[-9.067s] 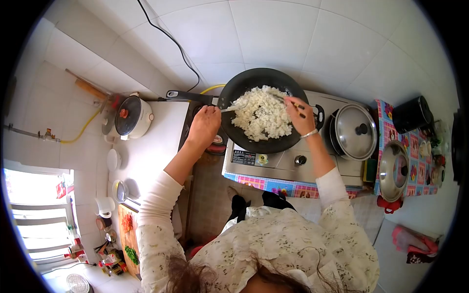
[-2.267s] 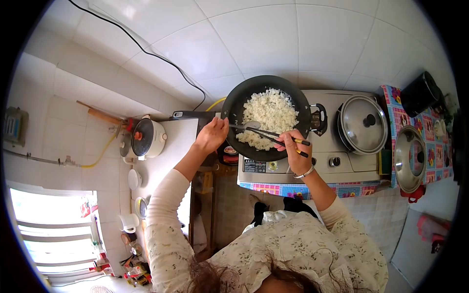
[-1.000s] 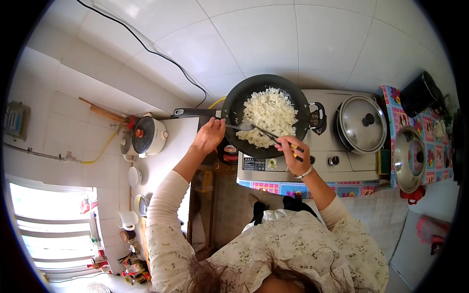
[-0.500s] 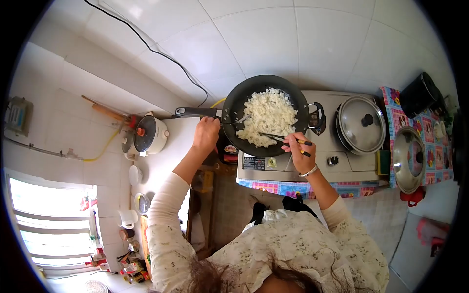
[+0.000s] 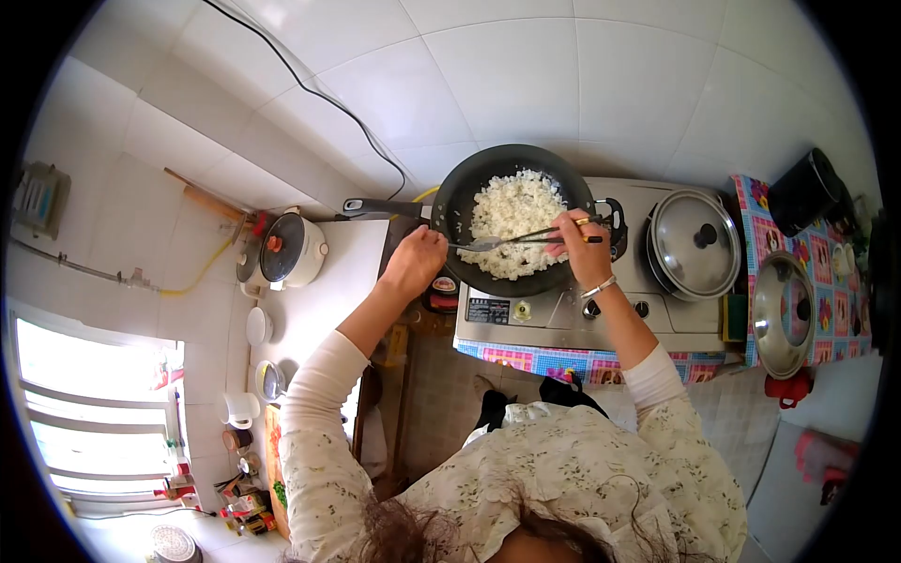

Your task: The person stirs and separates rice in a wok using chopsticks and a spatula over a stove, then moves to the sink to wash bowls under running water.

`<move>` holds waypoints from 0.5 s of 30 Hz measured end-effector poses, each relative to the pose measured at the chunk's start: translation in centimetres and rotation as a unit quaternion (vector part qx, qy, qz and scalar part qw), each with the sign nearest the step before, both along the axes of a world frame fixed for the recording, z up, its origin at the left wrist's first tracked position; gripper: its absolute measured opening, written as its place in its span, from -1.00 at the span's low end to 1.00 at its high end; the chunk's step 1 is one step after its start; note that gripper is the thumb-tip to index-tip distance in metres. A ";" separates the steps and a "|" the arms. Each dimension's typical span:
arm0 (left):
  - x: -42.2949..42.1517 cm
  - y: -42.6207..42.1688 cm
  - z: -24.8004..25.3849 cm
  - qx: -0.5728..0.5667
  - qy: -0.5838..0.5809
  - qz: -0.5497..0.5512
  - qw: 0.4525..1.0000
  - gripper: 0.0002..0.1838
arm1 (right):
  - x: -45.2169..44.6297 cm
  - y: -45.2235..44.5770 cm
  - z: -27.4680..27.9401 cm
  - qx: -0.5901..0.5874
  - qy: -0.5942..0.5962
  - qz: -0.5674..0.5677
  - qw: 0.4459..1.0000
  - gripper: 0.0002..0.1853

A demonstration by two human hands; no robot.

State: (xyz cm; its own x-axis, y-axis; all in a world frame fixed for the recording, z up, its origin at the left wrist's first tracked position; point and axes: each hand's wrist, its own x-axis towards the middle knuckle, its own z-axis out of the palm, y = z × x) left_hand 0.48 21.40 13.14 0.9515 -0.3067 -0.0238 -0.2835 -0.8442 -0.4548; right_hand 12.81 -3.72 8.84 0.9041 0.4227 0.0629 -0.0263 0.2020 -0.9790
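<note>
The wok (image 5: 488, 164) sits on the left side of the stove (image 5: 619, 324), its long handle (image 5: 383, 206) directed left over the counter (image 5: 324, 310). Rice (image 5: 516, 206) covers the middle of the wok's interior. The left hand (image 5: 418, 261) grips the spoon (image 5: 481, 245) at the left rim, below the long handle; the spoon's bowl lies over the rice. The right hand (image 5: 579, 246), at the right rim, holds the chopsticks (image 5: 537, 235), tips directed left to the spoon's bowl. A lidded pot (image 5: 690, 253) occupies the stove's right side. A separate lid (image 5: 771, 324) lies farther right on a patterned cloth (image 5: 826, 324). The cooker (image 5: 305, 251) stands on the counter.
</note>
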 end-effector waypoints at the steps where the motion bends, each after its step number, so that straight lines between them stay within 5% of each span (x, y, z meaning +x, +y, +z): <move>1: -0.2 0.1 0.0 -0.024 -0.010 0.001 1.000 -0.89 | 0.3 -0.3 -0.9 -0.020 -0.011 -0.024 0.999 -0.78; 7: -0.5 0.2 -1.7 -0.240 -0.037 0.224 0.944 -0.89 | -0.7 -1.6 -1.0 -0.055 -0.008 -0.022 0.998 -0.77; 10: 0.9 -1.3 0.6 -0.478 0.083 0.469 0.738 -0.80 | -1.9 -1.4 -0.8 0.051 0.019 -0.013 0.998 -0.76; 15: 1.1 0.2 -3.5 -0.735 0.114 0.481 0.464 -0.80 | -3.4 -0.9 -1.4 0.185 0.107 -0.066 0.975 -0.74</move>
State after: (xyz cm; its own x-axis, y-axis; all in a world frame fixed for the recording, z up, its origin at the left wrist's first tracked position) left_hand 1.62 21.62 9.65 0.6887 0.4134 -0.5957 0.6475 0.0190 0.7618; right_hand 9.40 -4.65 7.39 0.9583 0.2855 -0.0082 -0.1724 0.5553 -0.8136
